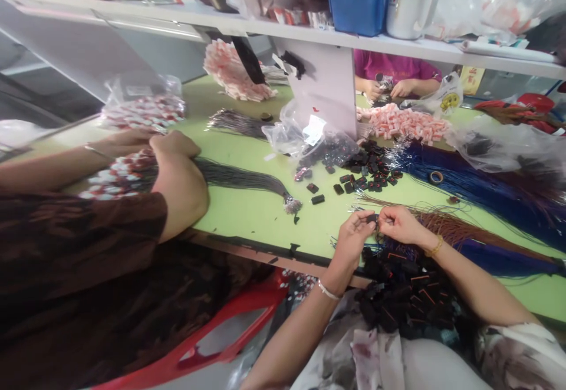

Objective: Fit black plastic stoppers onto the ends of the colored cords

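In the head view my left hand (pixel 352 238) pinches a small black connector housing (pixel 372 218) between thumb and fingers. My right hand (pixel 401 225) is closed against the housing's other side, fingertips pressed together. What it grips looks like a thin wire end, but the fingers mostly hide it. Below both hands, a heap of black connectors with wires (pixel 407 295) lies on my lap at the table edge. Beside my right hand, brown wires (pixel 455 228) and blue wires (pixel 495 259) lie in bundles. Loose black housings (pixel 371 169) are scattered beyond my hands.
A co-worker's arms (pixel 181 166) at left reach over grey wires (pixel 243 174) and white-and-red connectors (pixel 119 174). Another person in a purple shirt (pixel 398 65) sits opposite, behind pink connectors (pixel 402 121). A shelf (pixel 283 33) with a blue bin (pixel 357 3) crosses overhead. A tape roll (pixel 435 177) lies on blue wires.
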A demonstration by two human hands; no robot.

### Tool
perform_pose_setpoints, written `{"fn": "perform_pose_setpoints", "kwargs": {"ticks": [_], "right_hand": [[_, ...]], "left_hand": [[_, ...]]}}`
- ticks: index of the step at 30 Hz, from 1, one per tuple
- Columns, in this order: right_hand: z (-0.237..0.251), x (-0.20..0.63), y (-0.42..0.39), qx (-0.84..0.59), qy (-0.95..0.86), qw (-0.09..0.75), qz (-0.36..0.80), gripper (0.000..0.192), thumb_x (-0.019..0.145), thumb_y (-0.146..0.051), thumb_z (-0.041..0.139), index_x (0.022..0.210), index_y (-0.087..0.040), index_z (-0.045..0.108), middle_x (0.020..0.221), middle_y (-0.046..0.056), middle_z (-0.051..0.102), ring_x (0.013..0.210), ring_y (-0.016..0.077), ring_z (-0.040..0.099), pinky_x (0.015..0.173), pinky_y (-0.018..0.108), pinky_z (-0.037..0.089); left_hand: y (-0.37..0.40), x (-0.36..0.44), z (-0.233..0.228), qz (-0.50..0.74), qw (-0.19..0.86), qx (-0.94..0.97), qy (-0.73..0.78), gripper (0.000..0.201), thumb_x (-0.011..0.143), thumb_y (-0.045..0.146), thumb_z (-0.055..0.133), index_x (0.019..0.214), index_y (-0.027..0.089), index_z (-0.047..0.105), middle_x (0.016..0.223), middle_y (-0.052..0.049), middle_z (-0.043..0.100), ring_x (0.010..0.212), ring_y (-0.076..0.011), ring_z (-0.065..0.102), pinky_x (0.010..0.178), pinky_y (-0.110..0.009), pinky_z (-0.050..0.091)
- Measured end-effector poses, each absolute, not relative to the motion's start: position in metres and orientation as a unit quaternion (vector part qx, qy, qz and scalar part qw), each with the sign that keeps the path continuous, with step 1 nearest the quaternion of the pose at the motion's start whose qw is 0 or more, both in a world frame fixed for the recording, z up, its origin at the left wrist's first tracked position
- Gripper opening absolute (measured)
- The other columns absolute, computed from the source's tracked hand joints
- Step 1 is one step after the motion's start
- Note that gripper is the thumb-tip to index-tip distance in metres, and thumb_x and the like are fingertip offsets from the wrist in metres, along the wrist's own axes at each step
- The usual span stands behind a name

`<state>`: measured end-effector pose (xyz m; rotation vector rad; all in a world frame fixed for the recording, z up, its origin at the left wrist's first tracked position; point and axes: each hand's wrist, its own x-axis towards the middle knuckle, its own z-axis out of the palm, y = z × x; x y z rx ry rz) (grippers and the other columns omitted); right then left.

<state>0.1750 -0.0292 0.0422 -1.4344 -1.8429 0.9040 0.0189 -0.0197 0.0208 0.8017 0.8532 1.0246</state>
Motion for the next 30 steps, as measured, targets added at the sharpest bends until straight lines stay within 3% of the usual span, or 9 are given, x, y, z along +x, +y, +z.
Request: {"fn": "perform_pose_setpoints", "kwargs": {"ticks": [5, 10, 14, 16, 20, 22, 24, 26, 30], "right_hand": [[0.038, 0.179, -0.029, -0.527, -0.667, 0.354, 0.391, 0.006, 0.068, -0.019, 0.049, 0.064, -0.016, 0.053, 0.055, -0.006, 0.043, 0.051, 0.0073, 0.033, 0.049, 0.018, 0.028], [0.042, 0.176, -0.032, -0.537, -0.715, 0.316, 0.317, 0.008, 0.071, -0.018, 0.051, 0.063, -0.016, 0.053, 0.054, -0.006, 0.043, 0.051, 0.0081, 0.035, 0.05, 0.019, 0.03], [0.068, 0.212, -0.032, -0.557, -0.728, 0.322, 0.234, 0.015, 0.08, -0.022, 0.048, 0.083, -0.017, 0.061, 0.082, 0.003, 0.064, 0.074, 0.0145, 0.054, 0.069, 0.024, 0.041], [0.08, 0.25, -0.034, -0.655, -0.673, 0.315, 0.141, 0.019, 0.082, -0.027, 0.047, 0.089, -0.017, 0.061, 0.09, 0.006, 0.065, 0.078, 0.0169, 0.057, 0.072, 0.027, 0.042], [0.079, 0.328, -0.044, -0.859, -0.489, 0.15, 0.005, 0.034, 0.076, -0.049, 0.053, 0.085, -0.017, 0.061, 0.08, 0.008, 0.065, 0.071, 0.0209, 0.057, 0.063, 0.029, 0.038], [0.066, 0.351, -0.051, -0.894, -0.439, 0.074, 0.042, 0.041, 0.069, -0.056, 0.058, 0.081, -0.017, 0.061, 0.075, 0.008, 0.064, 0.068, 0.0219, 0.056, 0.059, 0.029, 0.036], [0.051, 0.359, -0.056, -0.887, -0.449, 0.057, 0.096, 0.034, 0.067, -0.051, 0.06, 0.071, -0.017, 0.06, 0.068, 0.006, 0.062, 0.064, 0.0201, 0.054, 0.057, 0.029, 0.034], [0.043, 0.358, -0.059, -0.859, -0.483, 0.124, 0.116, 0.025, 0.069, -0.043, 0.058, 0.066, -0.018, 0.057, 0.063, 0.003, 0.058, 0.061, 0.0174, 0.052, 0.058, 0.028, 0.035], [0.048, 0.344, -0.056, -0.753, -0.483, 0.426, 0.136, 0.027, 0.073, -0.044, 0.057, 0.083, -0.019, 0.055, 0.074, 0.002, 0.059, 0.067, 0.0159, 0.054, 0.064, 0.028, 0.042]], "left_hand": [[-0.02, 0.02, 0.023, 0.458, 0.715, 0.36, 0.386, 0.032, 0.058, 0.021, 0.077, 0.088, 0.014, 0.067, 0.077, -0.003, 0.065, 0.07, -0.013, 0.057, 0.068, -0.028, 0.046], [-0.021, 0.02, 0.022, 0.453, 0.713, 0.369, 0.388, 0.03, 0.059, 0.02, 0.076, 0.087, 0.015, 0.067, 0.076, -0.003, 0.064, 0.069, -0.0123, 0.057, 0.067, -0.026, 0.046], [-0.017, 0.011, 0.022, 0.45, 0.716, 0.358, 0.397, 0.03, 0.061, 0.021, 0.075, 0.089, 0.015, 0.067, 0.079, -0.003, 0.064, 0.072, -0.0123, 0.057, 0.067, -0.025, 0.046], [-0.014, 0.007, 0.021, 0.449, 0.718, 0.351, 0.4, 0.03, 0.062, 0.021, 0.075, 0.091, 0.016, 0.067, 0.08, -0.003, 0.063, 0.072, -0.0118, 0.057, 0.068, -0.024, 0.046], [-0.01, 0.002, 0.02, 0.435, 0.736, 0.336, 0.395, 0.031, 0.061, 0.02, 0.075, 0.091, 0.016, 0.067, 0.079, -0.001, 0.062, 0.071, -0.0107, 0.057, 0.067, -0.023, 0.046], [-0.01, 0.003, 0.019, 0.429, 0.741, 0.334, 0.394, 0.032, 0.061, 0.02, 0.076, 0.091, 0.016, 0.067, 0.079, -0.001, 0.062, 0.071, -0.0106, 0.058, 0.067, -0.023, 0.046], [-0.009, 0.004, 0.018, 0.426, 0.742, 0.335, 0.394, 0.032, 0.061, 0.021, 0.076, 0.092, 0.016, 0.067, 0.079, -0.001, 0.062, 0.071, -0.0106, 0.058, 0.067, -0.023, 0.046], [-0.009, 0.004, 0.017, 0.423, 0.743, 0.337, 0.394, 0.033, 0.061, 0.022, 0.076, 0.092, 0.016, 0.067, 0.079, -0.002, 0.062, 0.071, -0.0108, 0.058, 0.066, -0.023, 0.046], [-0.008, 0.003, 0.017, 0.421, 0.743, 0.341, 0.392, 0.035, 0.06, 0.023, 0.077, 0.092, 0.015, 0.066, 0.079, -0.002, 0.063, 0.071, -0.0111, 0.059, 0.066, -0.022, 0.046]]}}
